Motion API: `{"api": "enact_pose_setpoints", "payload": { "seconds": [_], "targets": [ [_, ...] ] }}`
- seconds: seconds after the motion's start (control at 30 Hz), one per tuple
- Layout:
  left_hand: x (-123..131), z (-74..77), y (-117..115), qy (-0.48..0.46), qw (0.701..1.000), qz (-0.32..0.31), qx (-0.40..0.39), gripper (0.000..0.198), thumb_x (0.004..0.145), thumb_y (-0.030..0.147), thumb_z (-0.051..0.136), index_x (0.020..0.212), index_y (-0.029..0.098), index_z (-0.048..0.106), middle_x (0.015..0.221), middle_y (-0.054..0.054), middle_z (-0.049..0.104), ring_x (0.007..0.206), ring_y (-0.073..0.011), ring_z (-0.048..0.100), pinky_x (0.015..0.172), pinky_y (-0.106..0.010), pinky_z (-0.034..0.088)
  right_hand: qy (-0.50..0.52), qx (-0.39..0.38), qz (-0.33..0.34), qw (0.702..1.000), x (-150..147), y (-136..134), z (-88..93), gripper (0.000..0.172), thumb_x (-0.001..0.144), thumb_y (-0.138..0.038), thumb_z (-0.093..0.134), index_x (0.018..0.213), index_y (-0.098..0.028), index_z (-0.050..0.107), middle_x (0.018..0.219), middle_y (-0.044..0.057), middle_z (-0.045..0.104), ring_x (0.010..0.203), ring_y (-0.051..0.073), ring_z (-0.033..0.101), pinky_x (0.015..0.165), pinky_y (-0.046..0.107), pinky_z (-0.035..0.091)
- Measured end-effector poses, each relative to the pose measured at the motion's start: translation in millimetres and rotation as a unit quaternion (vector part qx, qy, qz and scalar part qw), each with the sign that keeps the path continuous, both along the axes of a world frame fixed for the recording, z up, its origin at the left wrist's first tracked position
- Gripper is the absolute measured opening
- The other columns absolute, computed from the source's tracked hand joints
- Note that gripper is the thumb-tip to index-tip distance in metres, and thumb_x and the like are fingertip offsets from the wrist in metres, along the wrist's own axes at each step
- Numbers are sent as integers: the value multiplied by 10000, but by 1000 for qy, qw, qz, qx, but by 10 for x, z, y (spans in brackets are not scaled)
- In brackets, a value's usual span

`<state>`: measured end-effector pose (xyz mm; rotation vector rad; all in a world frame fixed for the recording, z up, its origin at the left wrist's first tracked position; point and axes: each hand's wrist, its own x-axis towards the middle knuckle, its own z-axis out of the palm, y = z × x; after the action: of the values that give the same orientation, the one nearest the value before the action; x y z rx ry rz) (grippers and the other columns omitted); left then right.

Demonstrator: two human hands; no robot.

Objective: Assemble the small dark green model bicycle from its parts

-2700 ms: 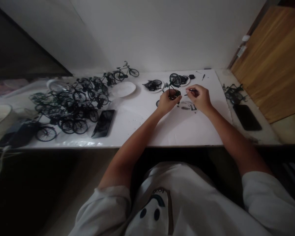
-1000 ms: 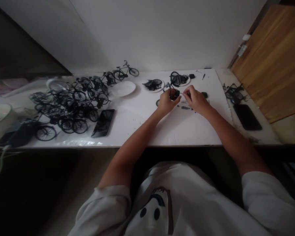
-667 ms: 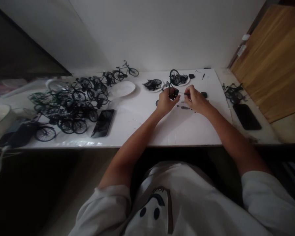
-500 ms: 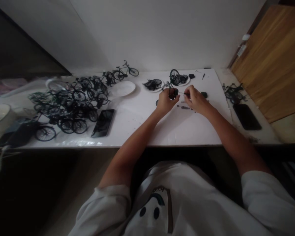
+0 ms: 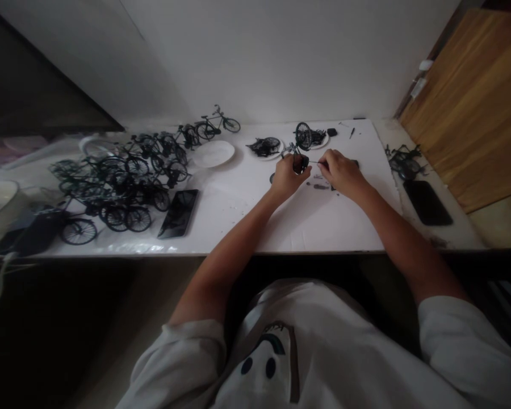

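My left hand [image 5: 288,176] is closed around a small dark model bicycle [image 5: 298,162], whose handlebar end sticks up past the fingers. Much of it is hidden by the hand. Opposite, my right hand [image 5: 339,170] pinches a thin screwdriver [image 5: 314,163], its slim shaft pointing left at the bicycle. Whether its tip touches the bicycle I cannot tell. Just below the hands, small loose parts [image 5: 321,186] lie on the white board [image 5: 289,227]. Behind them stand a plate of dark bicycle parts [image 5: 266,147] and another plate with wheels and parts [image 5: 310,137].
Many model bicycles [image 5: 123,182] crowd the left side. Between them and my left arm lie a phone [image 5: 179,213] and a white plate [image 5: 214,154]. At right are a dark phone-like slab [image 5: 427,203] and another bicycle piece [image 5: 405,162]. A wall rises behind.
My right hand has turned slightly, its fingers closing further over the screwdriver handle. My left hand and the bicycle stay almost in place.
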<state>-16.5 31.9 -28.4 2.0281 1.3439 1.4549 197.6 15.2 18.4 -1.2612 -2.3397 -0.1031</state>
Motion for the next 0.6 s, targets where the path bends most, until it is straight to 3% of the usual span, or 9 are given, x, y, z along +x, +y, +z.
{"api": "enact_pose_setpoints", "payload": {
  "seconds": [0.13,0.4,0.6],
  "targets": [
    [-1,7,-11,13,1000,0,-4,189,876,276,854,978,201,714,865,-48,691,750,-178,626,772,-345,558,-24,3,-21,1000,-26,-35,20,289,1141,-390,452,1209,-184,642,1146,186,744,1038,317,693,754,364,473],
    [21,24,-45,28,1000,-8,1,211,895,285,849,1045,183,740,886,-61,689,777,-193,648,813,-368,578,-54,-19,-93,994,-92,-97,72,394,1176,-450,407,1173,-171,684,1041,184,790,902,296,704,748,355,390],
    [28,23,-40,-11,1000,-19,-9,217,896,287,845,1054,203,723,914,-67,724,816,-193,669,805,-347,600,-27,11,-67,997,-69,-86,39,427,1171,-471,397,1105,-196,717,956,141,801,827,270,690,696,354,371]
  ]
}}
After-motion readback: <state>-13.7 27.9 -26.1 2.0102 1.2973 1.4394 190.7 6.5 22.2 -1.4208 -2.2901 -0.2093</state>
